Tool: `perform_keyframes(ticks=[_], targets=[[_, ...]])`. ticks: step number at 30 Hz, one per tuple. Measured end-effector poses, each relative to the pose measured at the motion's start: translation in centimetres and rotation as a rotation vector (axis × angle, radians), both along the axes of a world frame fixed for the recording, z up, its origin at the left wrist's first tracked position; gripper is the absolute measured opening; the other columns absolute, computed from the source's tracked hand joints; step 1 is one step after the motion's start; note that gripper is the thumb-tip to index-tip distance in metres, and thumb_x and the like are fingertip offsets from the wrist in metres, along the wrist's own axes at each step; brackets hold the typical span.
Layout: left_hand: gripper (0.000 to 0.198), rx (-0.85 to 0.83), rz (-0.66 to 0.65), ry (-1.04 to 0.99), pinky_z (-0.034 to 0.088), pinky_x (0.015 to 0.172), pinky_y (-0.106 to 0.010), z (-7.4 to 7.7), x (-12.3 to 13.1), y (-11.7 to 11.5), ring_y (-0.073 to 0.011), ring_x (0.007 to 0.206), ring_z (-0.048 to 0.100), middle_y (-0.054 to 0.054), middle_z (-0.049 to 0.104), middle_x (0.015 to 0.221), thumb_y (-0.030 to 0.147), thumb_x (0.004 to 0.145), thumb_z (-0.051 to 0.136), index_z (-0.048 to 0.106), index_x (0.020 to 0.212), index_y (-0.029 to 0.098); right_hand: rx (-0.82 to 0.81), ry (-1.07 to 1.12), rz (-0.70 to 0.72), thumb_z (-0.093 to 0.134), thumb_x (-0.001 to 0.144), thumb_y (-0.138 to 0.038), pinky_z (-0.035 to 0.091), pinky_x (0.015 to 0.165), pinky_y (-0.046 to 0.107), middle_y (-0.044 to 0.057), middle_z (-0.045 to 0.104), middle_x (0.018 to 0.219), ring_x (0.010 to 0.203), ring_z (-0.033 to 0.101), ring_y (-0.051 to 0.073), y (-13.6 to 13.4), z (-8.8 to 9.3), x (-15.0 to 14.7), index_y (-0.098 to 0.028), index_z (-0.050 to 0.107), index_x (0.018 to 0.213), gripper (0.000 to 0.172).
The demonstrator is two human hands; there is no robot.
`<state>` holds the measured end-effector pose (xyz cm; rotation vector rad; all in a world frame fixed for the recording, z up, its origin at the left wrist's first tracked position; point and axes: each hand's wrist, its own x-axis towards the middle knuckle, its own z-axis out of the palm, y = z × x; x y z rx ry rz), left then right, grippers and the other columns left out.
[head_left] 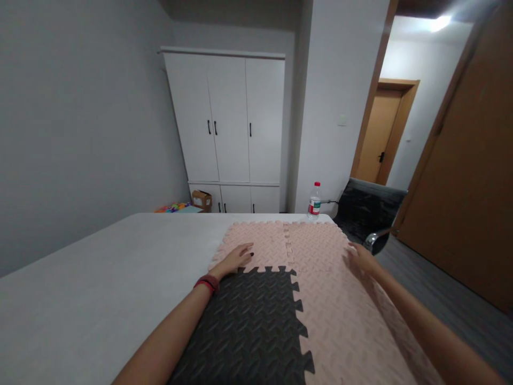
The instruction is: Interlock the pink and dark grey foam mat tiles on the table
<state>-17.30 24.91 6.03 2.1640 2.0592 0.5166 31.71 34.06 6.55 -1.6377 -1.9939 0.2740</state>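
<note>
Pink foam puzzle mats (315,243) and a black foam puzzle mat (256,326) lie flat on the white table (100,283). A toothed seam runs between the two pink mats at the back. The black mat's toothed edges meet the pink ones behind it and to its right; whether every tooth is locked in, I cannot tell. My left hand (235,258) rests on the back left pink mat with its fingers spread, and my wrist wears a red band. Near the right edge of the pink mats, my right hand (362,259) touches the surface with fingers apart, holding nothing.
At the table's back right corner stands a water bottle (315,202) with a red cap. A black chair (366,211) is just beyond the right edge. Farther back are a white cabinet (228,123), a cardboard box (201,200) and colourful small items (173,207).
</note>
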Motion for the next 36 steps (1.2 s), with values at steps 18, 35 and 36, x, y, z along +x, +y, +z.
perform_keyframes(ticks=[18,35,36], targets=[[0.041,0.023,0.273,0.138,0.045,0.093,-0.046,-0.2,-3.7,0.8,-0.0225,0.110,0.052,-0.009,0.052,0.123,0.041,0.085,0.053,0.050,0.118,0.017,-0.234,-0.015,-0.018,0.022,0.089,-0.050,0.038,0.095,0.032,0.012,0.058,0.120,0.111,0.053,0.023,0.5,-4.7,6.0,-0.013,0.055,0.116,0.057],[0.044,0.101,-0.107,0.248,0.041,0.097,-0.051,0.2,13.4,14.5,-0.0247,0.116,0.047,-0.009,0.045,0.131,0.038,0.085,0.053,0.045,0.124,0.020,-0.219,-0.043,-0.058,0.020,0.089,-0.051,0.035,0.098,0.032,0.014,0.056,0.123,0.114,0.051,0.022,-0.2,-3.2,4.9,-0.011,0.053,0.119,0.060],[0.044,0.102,-0.109,0.248,0.040,0.098,-0.051,-0.4,14.0,14.7,-0.0250,0.117,0.047,-0.009,0.045,0.132,0.038,0.085,0.053,0.045,0.124,0.020,-0.216,-0.045,-0.057,0.019,0.089,-0.051,0.035,0.098,0.032,0.013,0.056,0.122,0.114,0.051,0.022,-0.1,-3.3,4.9,-0.011,0.053,0.119,0.060]])
